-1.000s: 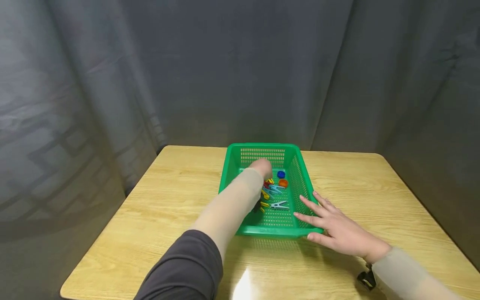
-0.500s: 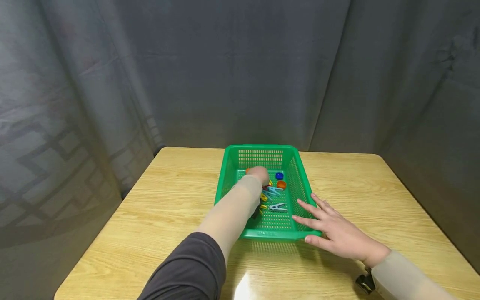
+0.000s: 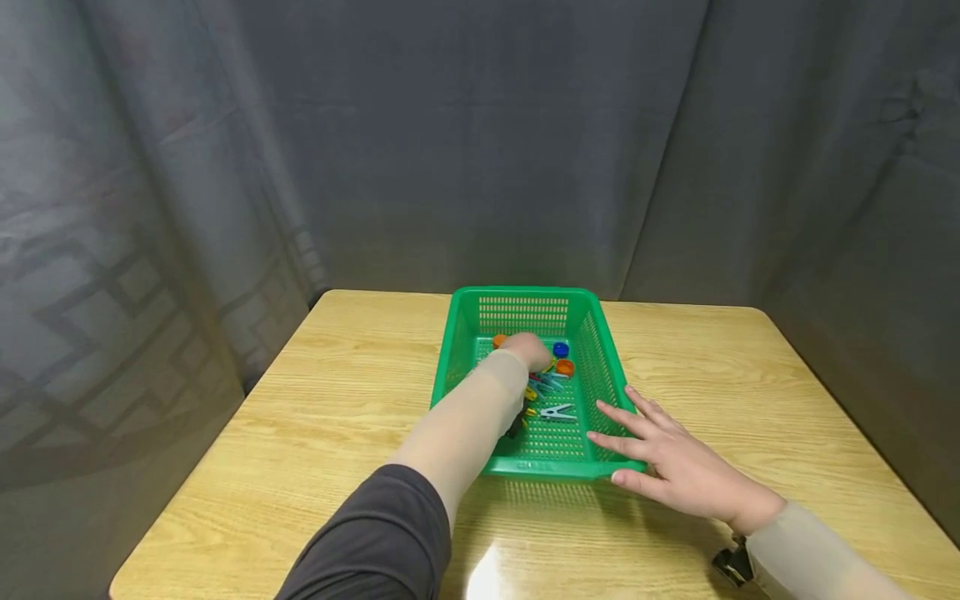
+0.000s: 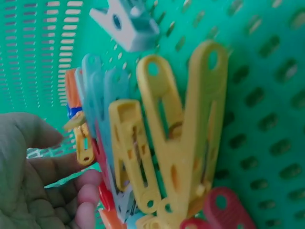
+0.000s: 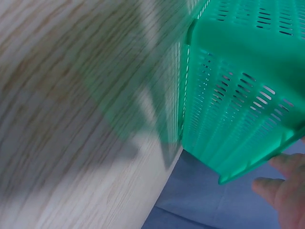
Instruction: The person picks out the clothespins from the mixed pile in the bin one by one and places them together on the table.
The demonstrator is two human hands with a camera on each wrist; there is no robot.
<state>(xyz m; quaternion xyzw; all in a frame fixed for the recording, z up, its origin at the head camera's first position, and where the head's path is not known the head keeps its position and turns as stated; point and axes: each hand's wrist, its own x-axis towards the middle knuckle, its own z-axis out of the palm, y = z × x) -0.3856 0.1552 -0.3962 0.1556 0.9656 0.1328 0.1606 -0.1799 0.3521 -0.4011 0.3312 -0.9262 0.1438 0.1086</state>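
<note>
My left hand reaches down into the green basket, among several plastic clothespins. In the left wrist view, the thumb and bent fingers of this hand lie beside the pile, with a gap between thumb and forefinger. A small yellow clothespin is right at the forefinger's tip. Larger yellow clothespins, blue clothespins and a red clothespin stand close by. At the basket's near right corner rests my right hand, its fingers spread over the rim.
A pale clothespin lies apart on the basket floor. Toward the back are a blue cap, an orange cap and another orange piece. The basket stands on a wooden table, with grey curtains behind.
My left hand has moved slightly nearer and to the right within the basket, and an orange piece shows behind it. A yellow clothespin beside the hand has shifted right. The right hand stays put.
</note>
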